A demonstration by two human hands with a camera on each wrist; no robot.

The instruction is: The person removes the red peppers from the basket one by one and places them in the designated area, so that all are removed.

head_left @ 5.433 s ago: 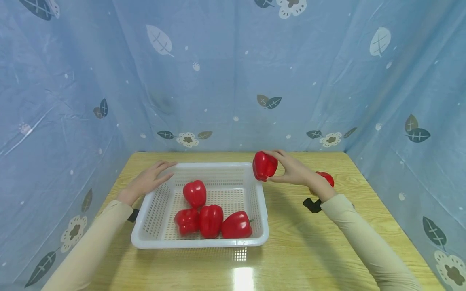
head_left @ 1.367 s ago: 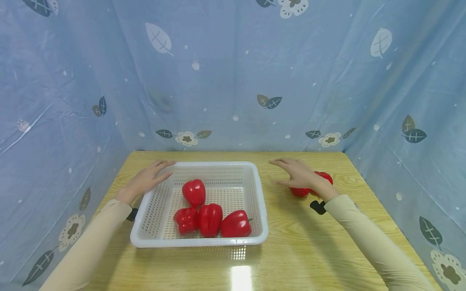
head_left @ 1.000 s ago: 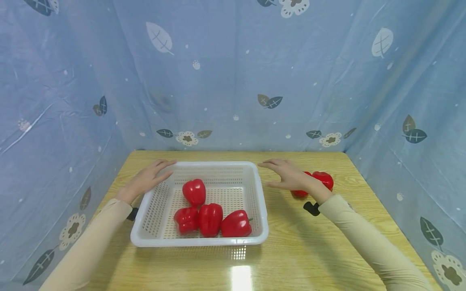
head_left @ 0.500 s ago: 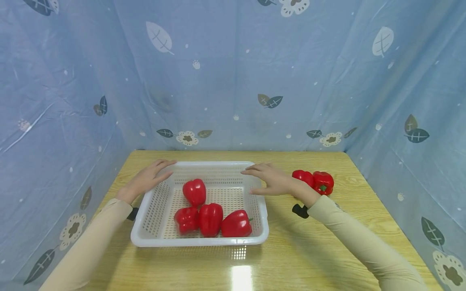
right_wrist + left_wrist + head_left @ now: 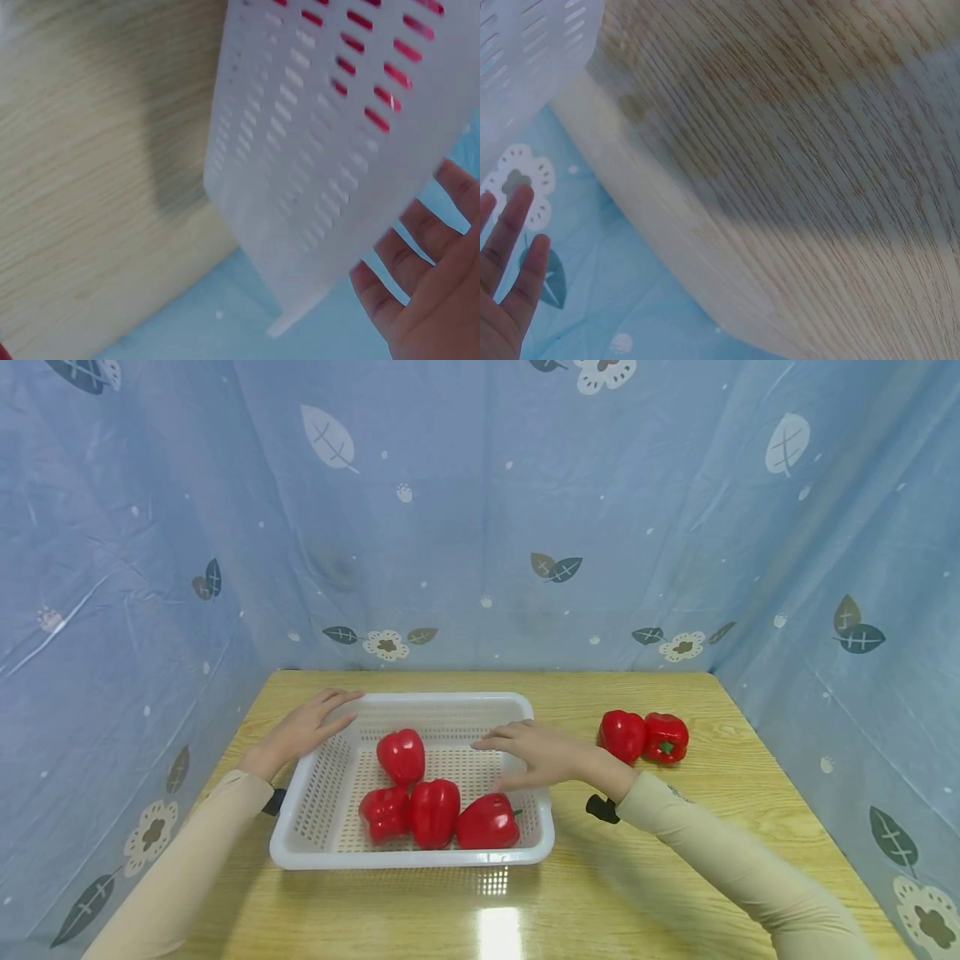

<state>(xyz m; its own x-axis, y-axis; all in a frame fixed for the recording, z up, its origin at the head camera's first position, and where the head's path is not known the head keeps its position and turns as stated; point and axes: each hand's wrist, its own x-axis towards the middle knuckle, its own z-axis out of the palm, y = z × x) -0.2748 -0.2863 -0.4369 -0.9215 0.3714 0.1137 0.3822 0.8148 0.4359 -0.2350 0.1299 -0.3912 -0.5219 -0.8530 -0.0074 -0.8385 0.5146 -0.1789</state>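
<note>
A white perforated plastic basket (image 5: 408, 860) holds several red bell peppers, the rearmost bell pepper (image 5: 401, 757) standing apart from the front row. My right hand (image 5: 543, 753), fingers extended and holding nothing, reaches over the basket's right rim. Its thumb is just above the bell pepper with a green stem (image 5: 487, 823). In the right wrist view, the fingers of that hand (image 5: 431, 281) pass behind the basket wall (image 5: 300, 150). Over the rear left corner of the basket, my left hand (image 5: 302, 732) has its fingers spread and nothing in it.
Two more red bell peppers, the left pepper (image 5: 622, 735) and the right pepper (image 5: 666, 738), sit side by side on the wooden table (image 5: 675, 860). A blue patterned curtain (image 5: 480, 527) encloses the table behind and on both sides.
Earlier my right hand held a bell pepper over the basket's right rim. That pepper now sits on the table beside another, and the emptied hand has moved left over the basket. Left hand unchanged.
</note>
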